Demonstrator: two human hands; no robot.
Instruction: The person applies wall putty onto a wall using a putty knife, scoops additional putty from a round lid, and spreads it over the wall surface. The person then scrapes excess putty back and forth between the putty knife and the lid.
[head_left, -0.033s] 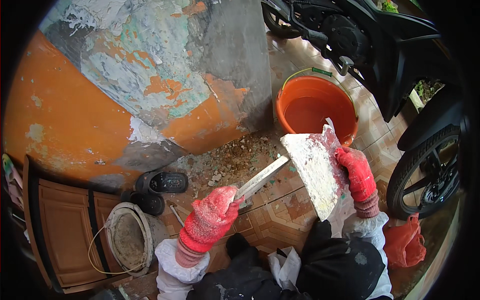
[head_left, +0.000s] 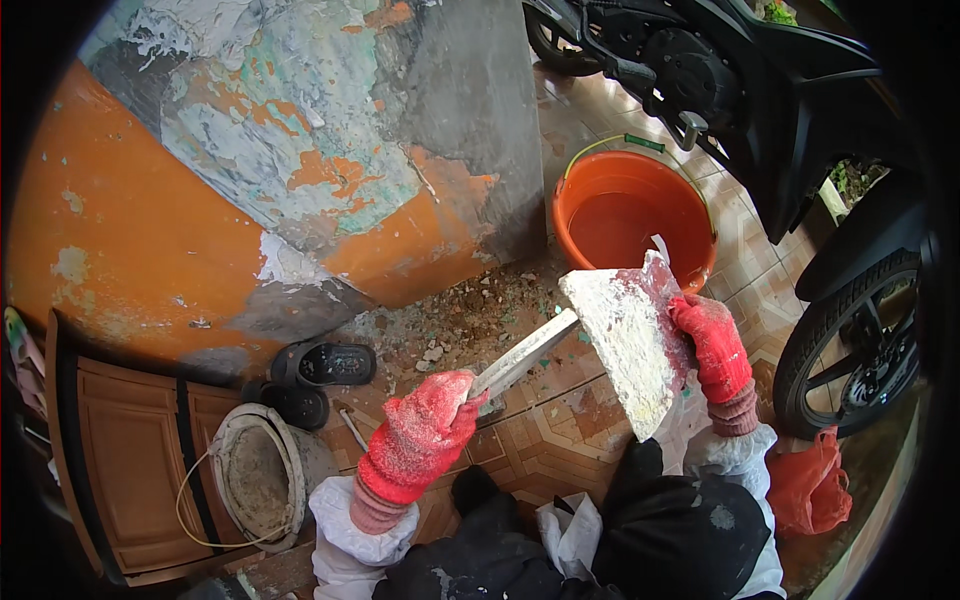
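Observation:
My left hand (head_left: 422,432), in a red knitted glove dusted white, is closed around a long, narrow, pale plaster-smeared tool (head_left: 528,350). Its far end meets the left edge of a flat board (head_left: 632,345) thickly coated with white plaster; I cannot tell whether they touch. The board tilts above the floor, its right part reddish. My right hand (head_left: 712,345), in a matching glove, grips that right side, its fingertips partly hidden by the board. Just beyond the board stands an orange bucket (head_left: 630,215) with reddish-looking contents and a green-gripped handle.
A peeling orange and grey wall (head_left: 300,170) rises ahead, with rubble (head_left: 480,310) along its foot. At left are a grey bucket (head_left: 262,475), dark clogs (head_left: 335,364) and a brown wooden panel (head_left: 140,460). A black motorbike (head_left: 850,330) and a red plastic bag (head_left: 810,485) are at right.

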